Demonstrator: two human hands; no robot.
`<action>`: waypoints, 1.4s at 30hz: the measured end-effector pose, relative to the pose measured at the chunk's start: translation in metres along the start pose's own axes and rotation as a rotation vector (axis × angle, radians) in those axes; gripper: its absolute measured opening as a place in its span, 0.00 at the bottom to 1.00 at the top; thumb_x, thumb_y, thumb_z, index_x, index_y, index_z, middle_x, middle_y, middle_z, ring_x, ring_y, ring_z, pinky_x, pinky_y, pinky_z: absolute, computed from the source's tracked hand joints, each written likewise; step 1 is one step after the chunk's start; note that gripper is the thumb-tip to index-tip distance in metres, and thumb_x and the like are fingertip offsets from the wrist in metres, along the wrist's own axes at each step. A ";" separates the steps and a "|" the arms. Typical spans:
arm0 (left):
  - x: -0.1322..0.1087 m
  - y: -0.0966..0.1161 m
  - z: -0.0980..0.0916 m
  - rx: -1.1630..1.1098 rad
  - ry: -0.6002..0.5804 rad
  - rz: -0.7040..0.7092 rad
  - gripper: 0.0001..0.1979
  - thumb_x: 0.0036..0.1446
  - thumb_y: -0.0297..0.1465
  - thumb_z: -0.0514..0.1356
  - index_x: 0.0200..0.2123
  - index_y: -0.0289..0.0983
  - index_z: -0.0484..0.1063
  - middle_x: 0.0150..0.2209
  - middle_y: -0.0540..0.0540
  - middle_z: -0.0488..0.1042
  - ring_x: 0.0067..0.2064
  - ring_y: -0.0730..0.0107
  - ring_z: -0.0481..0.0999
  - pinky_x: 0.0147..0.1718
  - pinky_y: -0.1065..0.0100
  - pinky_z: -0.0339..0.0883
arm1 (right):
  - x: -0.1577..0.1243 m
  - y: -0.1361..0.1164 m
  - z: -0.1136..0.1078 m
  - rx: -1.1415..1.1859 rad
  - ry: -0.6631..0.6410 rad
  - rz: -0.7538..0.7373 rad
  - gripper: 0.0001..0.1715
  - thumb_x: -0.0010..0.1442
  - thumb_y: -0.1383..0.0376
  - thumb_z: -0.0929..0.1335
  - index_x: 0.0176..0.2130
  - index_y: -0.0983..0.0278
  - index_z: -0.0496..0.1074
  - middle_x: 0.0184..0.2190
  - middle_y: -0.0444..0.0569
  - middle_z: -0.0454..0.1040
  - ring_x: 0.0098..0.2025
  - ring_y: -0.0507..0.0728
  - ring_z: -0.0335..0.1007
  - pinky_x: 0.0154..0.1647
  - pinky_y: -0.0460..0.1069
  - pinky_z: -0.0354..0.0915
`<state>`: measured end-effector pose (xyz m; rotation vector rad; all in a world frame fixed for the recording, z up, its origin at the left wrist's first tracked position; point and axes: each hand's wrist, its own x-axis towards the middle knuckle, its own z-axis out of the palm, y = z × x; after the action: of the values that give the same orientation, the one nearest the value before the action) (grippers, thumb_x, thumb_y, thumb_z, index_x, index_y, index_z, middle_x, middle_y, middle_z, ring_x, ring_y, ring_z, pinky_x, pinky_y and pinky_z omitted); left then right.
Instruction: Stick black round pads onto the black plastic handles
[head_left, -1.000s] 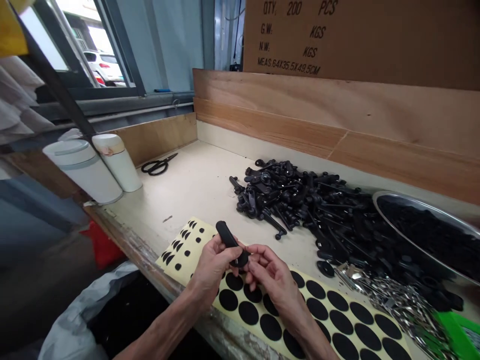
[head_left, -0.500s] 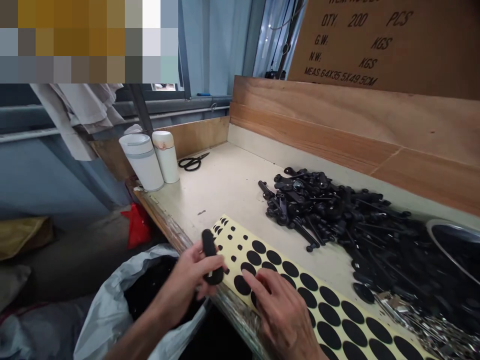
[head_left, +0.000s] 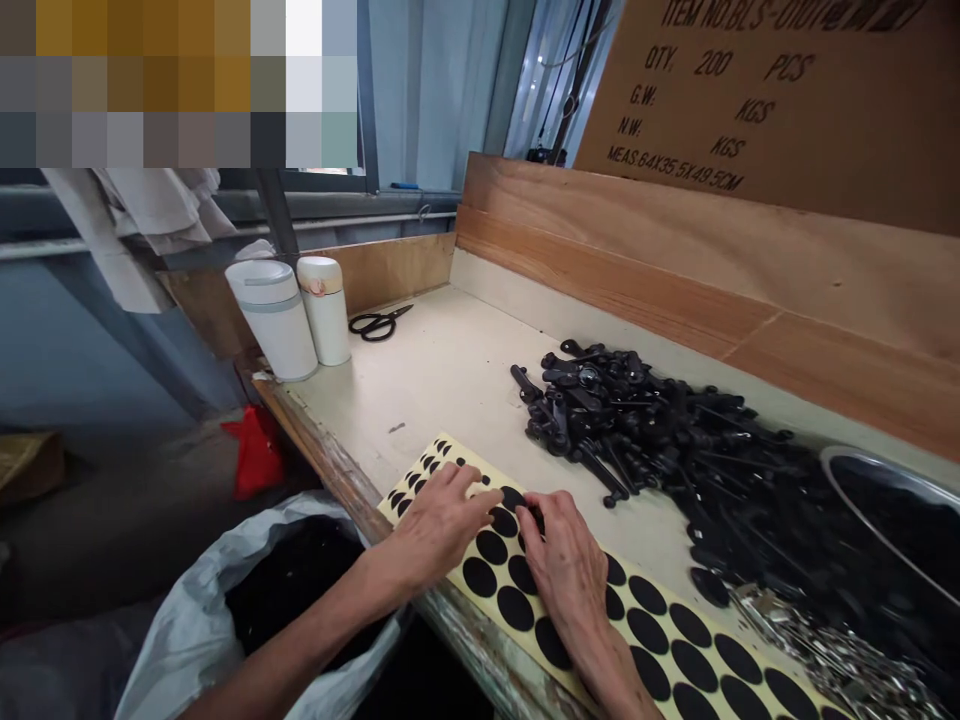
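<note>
A pale yellow sheet (head_left: 679,650) of round black stickers lies along the bench's front edge. My left hand (head_left: 442,520) rests flat on its left end with fingers stretched out, holding nothing. My right hand (head_left: 566,565) lies on the sheet just beside it, fingers slightly bent, their tips on a black sticker (head_left: 513,497). Nothing shows in either hand. Beyond the sheet, a pile of black plastic handle parts (head_left: 645,420) spreads across the bench.
Two white lidded cups (head_left: 274,315) and black scissors (head_left: 379,322) stand at the bench's far left. At the right sit a metal bowl (head_left: 885,500) of black parts and a heap of metal clips (head_left: 810,640). An open grey bag (head_left: 217,620) hangs below the front edge.
The black handle part held in my left hand is gone from view. My left hand has moved right and come down flat on the sheet, and my right hand has slid up beside it.
</note>
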<state>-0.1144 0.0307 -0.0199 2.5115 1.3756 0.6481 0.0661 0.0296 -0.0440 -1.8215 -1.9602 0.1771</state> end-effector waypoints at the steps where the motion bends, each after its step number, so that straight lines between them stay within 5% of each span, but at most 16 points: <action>1: 0.009 0.001 0.008 0.060 -0.022 0.034 0.12 0.62 0.27 0.53 0.46 0.42 0.72 0.44 0.42 0.69 0.43 0.60 0.65 0.43 0.60 0.62 | 0.001 0.001 0.001 0.010 0.002 0.006 0.13 0.63 0.61 0.60 0.39 0.61 0.72 0.37 0.50 0.72 0.36 0.59 0.71 0.28 0.50 0.60; 7: 0.019 -0.003 0.015 0.225 -0.100 0.103 0.14 0.62 0.26 0.52 0.49 0.44 0.69 0.42 0.44 0.68 0.40 0.60 0.63 0.38 0.60 0.58 | 0.007 0.002 0.006 0.112 0.009 0.067 0.09 0.62 0.61 0.63 0.34 0.58 0.72 0.33 0.44 0.73 0.29 0.53 0.70 0.27 0.47 0.62; 16: 0.019 -0.001 0.013 0.239 -0.143 0.081 0.15 0.64 0.29 0.51 0.52 0.45 0.67 0.44 0.43 0.68 0.41 0.59 0.64 0.39 0.59 0.57 | 0.001 0.005 0.013 0.179 0.045 0.122 0.14 0.63 0.58 0.61 0.43 0.64 0.67 0.41 0.53 0.69 0.31 0.56 0.68 0.30 0.50 0.62; 21: 0.020 0.000 0.014 0.257 -0.152 0.084 0.14 0.62 0.28 0.53 0.50 0.44 0.67 0.44 0.43 0.68 0.41 0.59 0.64 0.39 0.59 0.58 | 0.004 0.003 0.006 0.221 -0.021 0.146 0.11 0.61 0.59 0.63 0.31 0.59 0.69 0.34 0.46 0.70 0.29 0.55 0.67 0.28 0.49 0.57; 28: 0.018 0.000 0.019 0.228 -0.112 0.072 0.07 0.61 0.28 0.56 0.42 0.42 0.70 0.43 0.45 0.70 0.42 0.59 0.65 0.41 0.58 0.59 | 0.006 0.005 -0.002 0.345 -0.107 0.112 0.07 0.57 0.63 0.66 0.27 0.59 0.68 0.30 0.42 0.70 0.29 0.53 0.66 0.29 0.48 0.57; 38: 0.022 -0.003 0.006 -0.219 -0.005 -0.071 0.11 0.59 0.28 0.57 0.45 0.42 0.71 0.39 0.46 0.77 0.41 0.60 0.69 0.44 0.60 0.60 | 0.019 0.016 -0.031 0.764 -0.325 -0.013 0.12 0.55 0.62 0.65 0.22 0.62 0.65 0.29 0.43 0.66 0.31 0.53 0.64 0.32 0.47 0.61; 42: 0.036 0.007 -0.005 -0.583 0.023 -0.193 0.05 0.56 0.31 0.60 0.29 0.41 0.75 0.45 0.45 0.77 0.48 0.57 0.70 0.47 0.59 0.59 | 0.015 0.017 -0.048 1.018 -0.428 0.205 0.12 0.57 0.57 0.67 0.28 0.62 0.69 0.26 0.41 0.65 0.28 0.51 0.61 0.30 0.46 0.59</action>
<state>-0.0951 0.0573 -0.0026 1.8969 1.1953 0.8856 0.1007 0.0361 -0.0045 -1.3034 -1.4253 1.4285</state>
